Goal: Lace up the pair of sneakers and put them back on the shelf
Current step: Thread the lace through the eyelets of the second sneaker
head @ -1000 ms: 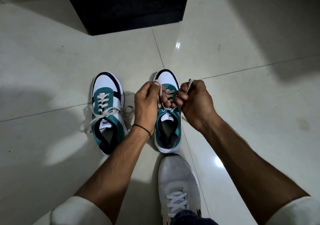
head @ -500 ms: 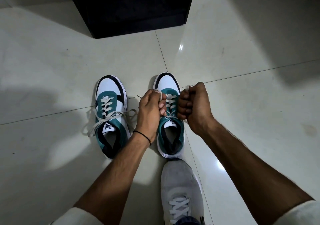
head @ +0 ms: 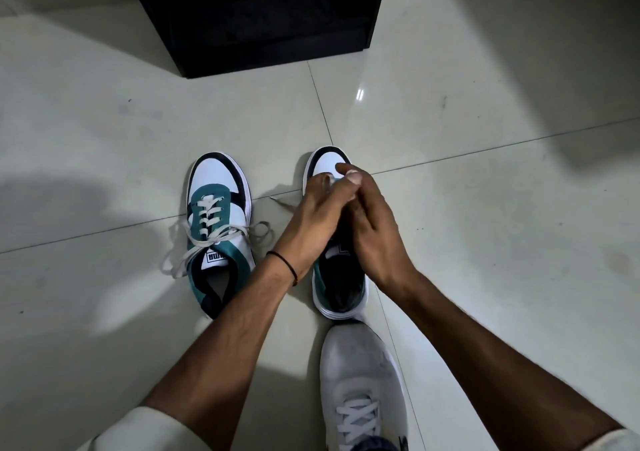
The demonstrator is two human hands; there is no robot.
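Two teal, white and black sneakers stand side by side on the tiled floor. The left sneaker (head: 218,228) is laced and tied in a loose bow whose loops spill over its sides. Over the right sneaker (head: 337,277) my left hand (head: 311,222) and my right hand (head: 374,228) meet, fingertips pinched together on its white lace above the toe. Both hands hide most of that lacing. One loose lace end (head: 280,202) trails on the floor to the shoe's left.
A black shelf unit (head: 263,17) stands on the floor straight ahead, beyond the sneakers. My own foot in a grey laced shoe (head: 360,384) rests just behind the right sneaker. Pale glossy tiles surround everything.
My hands were apart, each pulling a lace end out to its side. They have come together over the front of the right sneaker, fingertips touching on the lace.
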